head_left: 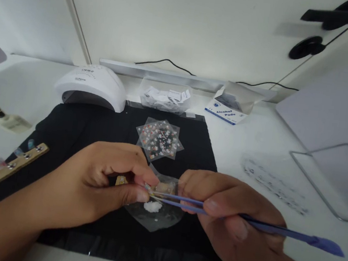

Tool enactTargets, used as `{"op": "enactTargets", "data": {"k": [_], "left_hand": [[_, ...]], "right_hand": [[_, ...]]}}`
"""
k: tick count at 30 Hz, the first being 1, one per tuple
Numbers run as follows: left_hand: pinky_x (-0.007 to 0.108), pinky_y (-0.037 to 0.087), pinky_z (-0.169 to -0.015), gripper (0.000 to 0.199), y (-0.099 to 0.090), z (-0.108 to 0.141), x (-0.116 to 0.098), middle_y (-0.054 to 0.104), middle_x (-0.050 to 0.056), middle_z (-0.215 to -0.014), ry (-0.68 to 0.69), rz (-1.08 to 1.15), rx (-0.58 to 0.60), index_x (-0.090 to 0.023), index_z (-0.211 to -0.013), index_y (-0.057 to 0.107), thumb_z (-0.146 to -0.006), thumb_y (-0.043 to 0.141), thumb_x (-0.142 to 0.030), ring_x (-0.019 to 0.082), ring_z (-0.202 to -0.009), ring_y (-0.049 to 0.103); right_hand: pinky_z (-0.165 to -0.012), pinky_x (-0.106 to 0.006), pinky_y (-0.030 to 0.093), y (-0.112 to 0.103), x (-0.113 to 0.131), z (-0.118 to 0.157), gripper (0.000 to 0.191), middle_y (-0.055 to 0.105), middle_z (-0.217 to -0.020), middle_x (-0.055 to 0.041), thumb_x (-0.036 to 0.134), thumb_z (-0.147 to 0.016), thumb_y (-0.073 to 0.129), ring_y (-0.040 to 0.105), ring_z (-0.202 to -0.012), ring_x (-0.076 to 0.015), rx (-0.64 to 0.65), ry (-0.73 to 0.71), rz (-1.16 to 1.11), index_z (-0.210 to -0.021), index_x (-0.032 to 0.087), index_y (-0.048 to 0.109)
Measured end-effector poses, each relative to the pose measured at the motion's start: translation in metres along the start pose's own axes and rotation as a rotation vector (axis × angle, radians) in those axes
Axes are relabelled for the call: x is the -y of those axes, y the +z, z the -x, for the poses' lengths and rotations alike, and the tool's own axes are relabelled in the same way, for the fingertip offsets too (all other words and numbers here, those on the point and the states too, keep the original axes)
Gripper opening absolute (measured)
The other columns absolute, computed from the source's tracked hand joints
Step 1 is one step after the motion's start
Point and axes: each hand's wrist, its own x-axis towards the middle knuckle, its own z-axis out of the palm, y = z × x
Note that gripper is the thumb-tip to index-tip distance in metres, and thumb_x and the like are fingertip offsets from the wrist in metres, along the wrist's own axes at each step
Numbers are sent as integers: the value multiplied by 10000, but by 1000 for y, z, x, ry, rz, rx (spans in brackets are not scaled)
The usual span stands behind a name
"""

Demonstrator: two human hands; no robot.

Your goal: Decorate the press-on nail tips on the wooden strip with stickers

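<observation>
My right hand [230, 213] is closed round purple-blue tweezers [279, 229]. Their points reach left to the fingertips of my left hand [114, 174]. Thumb and forefinger of that hand pinch something small, mostly hidden, with a whitish, coloured bit showing at the fingertips. Below the tweezer points, a small white heap [152, 206] lies on a clear plastic sheet or bag [155, 221]. Behind my hands, several clear sheets with small white and orange patterns [160, 139] lie fanned on the black mat [98, 125].
A white nail lamp [92, 84] stands at the back left. Behind the mat are a clear box of packets [165, 99] and an alcohol pads box [229, 105]. At left are a wooden nail-tip stand [9, 169] and a polish bottle [13, 122]. Several clear pieces [272, 183] lie right.
</observation>
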Motion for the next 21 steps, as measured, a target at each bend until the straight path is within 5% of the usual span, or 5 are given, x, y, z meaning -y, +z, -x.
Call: {"op": "enactTargets", "data": {"k": [21], "left_hand": [[169, 472, -480, 119, -2, 1, -3, 669, 18, -722, -207, 213, 16, -204, -889, 788, -820, 717, -139, 101, -562, 581]], "right_hand": [[-568, -362, 548, 3, -1, 0, 279, 678, -717, -63, 208, -940, 526, 640, -641, -190, 5, 13, -12, -1105, 221, 751]]}}
